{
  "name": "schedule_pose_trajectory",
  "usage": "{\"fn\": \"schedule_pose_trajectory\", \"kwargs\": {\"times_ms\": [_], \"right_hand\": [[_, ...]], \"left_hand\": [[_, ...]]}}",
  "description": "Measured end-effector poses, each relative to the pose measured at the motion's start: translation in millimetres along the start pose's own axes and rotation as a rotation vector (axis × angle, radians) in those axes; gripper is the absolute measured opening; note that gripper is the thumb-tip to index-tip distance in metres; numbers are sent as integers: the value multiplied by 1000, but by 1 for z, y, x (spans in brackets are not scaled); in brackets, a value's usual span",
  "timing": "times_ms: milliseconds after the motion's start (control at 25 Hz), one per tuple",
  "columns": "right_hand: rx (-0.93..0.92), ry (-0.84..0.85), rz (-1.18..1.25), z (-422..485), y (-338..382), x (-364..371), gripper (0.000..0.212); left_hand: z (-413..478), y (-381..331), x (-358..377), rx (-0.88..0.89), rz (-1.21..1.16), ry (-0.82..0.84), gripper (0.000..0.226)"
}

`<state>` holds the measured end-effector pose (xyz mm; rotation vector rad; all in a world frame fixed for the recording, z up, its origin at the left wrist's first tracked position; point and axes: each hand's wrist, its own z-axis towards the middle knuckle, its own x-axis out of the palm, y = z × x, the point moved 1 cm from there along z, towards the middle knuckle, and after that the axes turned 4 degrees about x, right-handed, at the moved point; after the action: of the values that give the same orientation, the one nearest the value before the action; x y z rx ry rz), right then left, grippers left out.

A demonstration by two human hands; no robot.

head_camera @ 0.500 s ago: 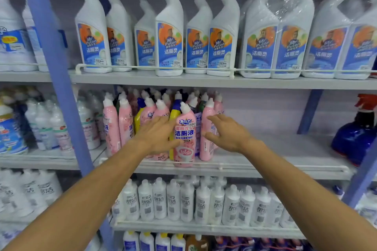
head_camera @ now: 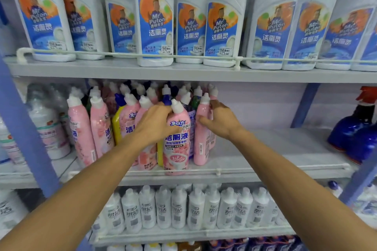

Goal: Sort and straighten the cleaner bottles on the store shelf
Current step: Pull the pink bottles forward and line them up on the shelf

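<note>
A person's left hand (head_camera: 155, 126) grasps a white-capped pink plastic cleaner bottle (head_camera: 177, 149), right hand (head_camera: 221, 123) grasps its slimmer pink neighbour (head_camera: 201, 142); best eased upright, labels forward.

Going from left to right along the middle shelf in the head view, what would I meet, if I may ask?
White bottles, two pink bottles, yellow bottle, left hand, front pink bottle, side-on pink bottle, right hand, bare shelf, blue spray bottles.
</note>
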<state>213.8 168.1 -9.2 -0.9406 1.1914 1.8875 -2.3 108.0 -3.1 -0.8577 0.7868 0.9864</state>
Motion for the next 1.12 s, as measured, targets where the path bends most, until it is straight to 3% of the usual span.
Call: {"fn": "schedule_pose_trajectory", "kwargs": {"times_ms": [160,360,520,800,1120], "right_hand": [[73,-81,153,7,-5,31,82],[37,-122,253,14,-17,38,73],[-27,-75,324,15,-27,27,64],[-54,-20,706,14,-74,-30,53],[-40,32,719,5,-183,-94,59]], "left_hand": [[3,-4,11,-66,-35,16,53],[8,-19,24,-115,118,-4,56],[7,-17,35,-205,-183,12,62],[29,-50,33,-190,-389,-98,52],[102,-125,112,-156,-625,-18,49]]}}
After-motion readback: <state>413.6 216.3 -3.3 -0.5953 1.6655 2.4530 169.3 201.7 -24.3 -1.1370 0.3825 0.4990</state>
